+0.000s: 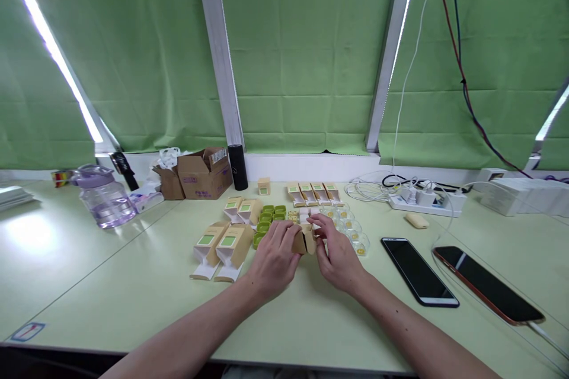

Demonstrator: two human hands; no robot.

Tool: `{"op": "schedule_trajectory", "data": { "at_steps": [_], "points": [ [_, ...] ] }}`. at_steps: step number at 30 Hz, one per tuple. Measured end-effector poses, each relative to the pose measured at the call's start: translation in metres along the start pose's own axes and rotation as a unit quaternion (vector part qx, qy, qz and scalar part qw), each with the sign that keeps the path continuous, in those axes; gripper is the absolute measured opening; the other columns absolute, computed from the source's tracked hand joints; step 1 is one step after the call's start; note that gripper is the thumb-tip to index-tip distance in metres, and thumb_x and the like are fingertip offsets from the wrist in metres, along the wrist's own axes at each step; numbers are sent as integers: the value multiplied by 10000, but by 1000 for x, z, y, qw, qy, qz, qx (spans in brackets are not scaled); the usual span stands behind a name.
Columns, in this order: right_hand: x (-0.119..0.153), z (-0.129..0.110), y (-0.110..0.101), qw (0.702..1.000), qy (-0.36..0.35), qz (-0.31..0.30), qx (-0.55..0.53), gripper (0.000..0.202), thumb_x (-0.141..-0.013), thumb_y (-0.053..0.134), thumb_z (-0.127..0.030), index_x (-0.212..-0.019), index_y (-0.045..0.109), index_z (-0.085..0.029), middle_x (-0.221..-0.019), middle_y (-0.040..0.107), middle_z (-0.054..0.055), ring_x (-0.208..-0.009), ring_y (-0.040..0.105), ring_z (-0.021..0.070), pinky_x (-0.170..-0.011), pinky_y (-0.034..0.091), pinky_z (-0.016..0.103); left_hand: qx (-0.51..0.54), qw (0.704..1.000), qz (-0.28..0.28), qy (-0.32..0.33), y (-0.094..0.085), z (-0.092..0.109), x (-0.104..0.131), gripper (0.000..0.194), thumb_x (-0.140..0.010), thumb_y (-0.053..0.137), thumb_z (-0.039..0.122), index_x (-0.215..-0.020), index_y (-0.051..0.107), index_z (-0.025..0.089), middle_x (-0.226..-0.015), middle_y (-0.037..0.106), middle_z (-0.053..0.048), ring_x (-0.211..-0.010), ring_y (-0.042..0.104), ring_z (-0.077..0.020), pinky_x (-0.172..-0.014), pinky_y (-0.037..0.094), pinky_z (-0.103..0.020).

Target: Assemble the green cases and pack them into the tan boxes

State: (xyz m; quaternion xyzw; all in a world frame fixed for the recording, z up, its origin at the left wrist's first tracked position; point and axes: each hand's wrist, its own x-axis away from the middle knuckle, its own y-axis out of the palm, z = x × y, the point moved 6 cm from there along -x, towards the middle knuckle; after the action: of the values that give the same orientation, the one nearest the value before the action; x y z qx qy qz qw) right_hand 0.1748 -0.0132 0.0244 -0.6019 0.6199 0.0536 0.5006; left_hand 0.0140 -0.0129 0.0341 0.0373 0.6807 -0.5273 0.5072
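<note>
Kraft box [304,240] is sitting between the two hands, above the table [311,320], with its open flaps facing the person. The left hand [273,257] is gripping it from its side, fingers curling over the top and thumb below. The right hand [338,256] is bringing its fingertips to the other side; whether they are pinching a flap or only touching it, I cannot tell.

Just beyond the left hand, green cups [265,219] are standing in rows, with yellowish pieces [293,215] and pale pink-white pieces [308,211] lying beyond the gap between the hands. Beside and beyond the right hand, clear domed containers [351,226] are resting in a cluster, showing yellow inside. To the left of the left hand, larger flapped cartons [232,246] are lying with white flaps reaching toward the person, and two more cartons [243,209] are lying behind them. Farther beyond the hands, a row of open cartons [313,193] is resting. To the right of the right hand, a black-screened phone [419,272] is lying flat.
</note>
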Motion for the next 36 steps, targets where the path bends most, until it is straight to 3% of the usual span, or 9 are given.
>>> {"op": "schedule_trajectory", "data": {
  "at_steps": [5,11,16,23,26,30,36],
  "points": [
    [0,-13,-2,997,-53,7,47,518,-995,588,-267,-1484,418,-238,-1400,646,156,-1188,696,310,-935,635,482,11,1000,12,2,0,0,1,532,-860,677,87,-1347,500,204,-1278,614,-143,-1204,590,-317,-983,582,-486],
    [-2,-15,-9,993,-82,66,43,476,-995,521,-167,-1459,448,-246,-1419,625,156,-1355,606,314,-1027,607,519,35,999,18,-19,-1,-4,1,538,-837,689,88,-1327,499,205,-1266,615,-148,-1201,593,-323,-976,583,-492],
    [-5,-15,-26,983,-101,147,37,441,-991,481,-113,-1409,498,-249,-1350,642,155,-1308,620,313,-1090,549,569,81,994,43,-57,-1,-13,0,533,-845,675,87,-1324,476,210,-1263,615,-153,-1214,610,-322,-1001,573,-510],
    [-5,-8,-38,968,-122,214,50,442,-965,407,-58,-1322,577,-256,-1198,700,126,-1161,681,295,-1020,555,552,106,991,64,-42,-3,-13,0,538,-903,646,129,-1391,437,220,-1239,621,-150,-1182,631,-306,-990,573,-494],
    [-6,-5,-40,963,-128,218,93,465,-909,413,-29,-1269,614,-243,-1140,713,117,-1101,697,301,-1016,537,576,114,991,67,-19,-6,-8,-1,488,-896,623,85,-1335,473,236,-1228,626,-137,-1176,623,-292,-982,573,-478],
    [-5,-4,-37,964,-147,198,97,519,-854,409,10,-1252,637,-234,-1175,696,132,-1119,690,283,-956,604,501,106,993,48,-19,-7,-6,-2,450,-887,615,54,-1290,529,235,-1259,615,-145,-1193,610,-292,-976,580,-470],
    [-3,-4,-30,967,-166,176,77,531,-888,418,1,-1301,642,-246,-1154,733,123,-1092,718,278,-916,641,487,106,994,16,-33,-4,-7,-1,652,-910,604,68,-1514,451,258,-1315,614,-150,-1255,594,-302,-1047,574,-520]
  ]
}}
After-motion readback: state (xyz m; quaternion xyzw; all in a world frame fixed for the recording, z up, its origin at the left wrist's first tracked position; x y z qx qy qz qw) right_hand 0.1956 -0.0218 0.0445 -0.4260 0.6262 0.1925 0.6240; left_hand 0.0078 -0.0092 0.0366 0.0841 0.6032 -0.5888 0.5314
